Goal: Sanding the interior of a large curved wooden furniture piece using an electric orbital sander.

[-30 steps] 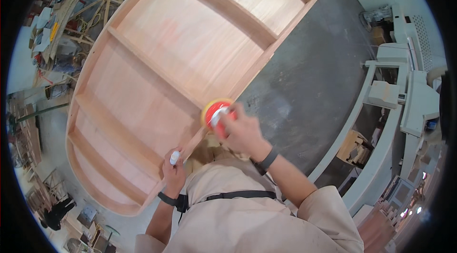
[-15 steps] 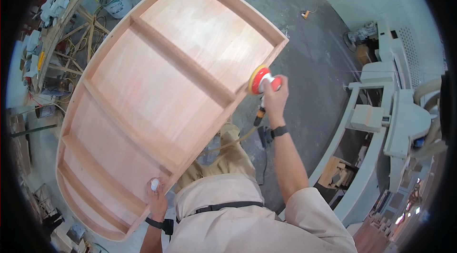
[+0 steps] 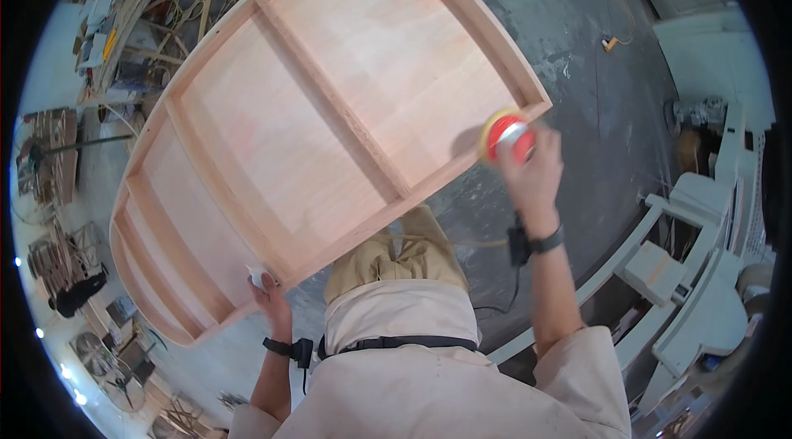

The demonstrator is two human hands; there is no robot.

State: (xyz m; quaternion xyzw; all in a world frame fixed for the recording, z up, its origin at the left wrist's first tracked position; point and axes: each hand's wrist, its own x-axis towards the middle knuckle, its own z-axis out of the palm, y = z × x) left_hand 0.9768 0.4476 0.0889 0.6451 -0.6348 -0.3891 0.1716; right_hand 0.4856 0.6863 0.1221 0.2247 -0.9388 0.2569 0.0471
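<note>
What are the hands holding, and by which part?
The right hand grips a red-and-white palm sander by its body, behind the yellow pad. At the left hand is something small and white; whether it is held cannot be told.

A pale beige short-sleeved shirt [image 3: 462, 394] tops tan trousers [image 3: 396, 261], with a black waist strap [image 3: 404, 342] and cabled black wristbands [image 3: 285, 348].

Woodworking workshop; sander [image 3: 500, 135], wooden frame [image 3: 327, 94]
</note>
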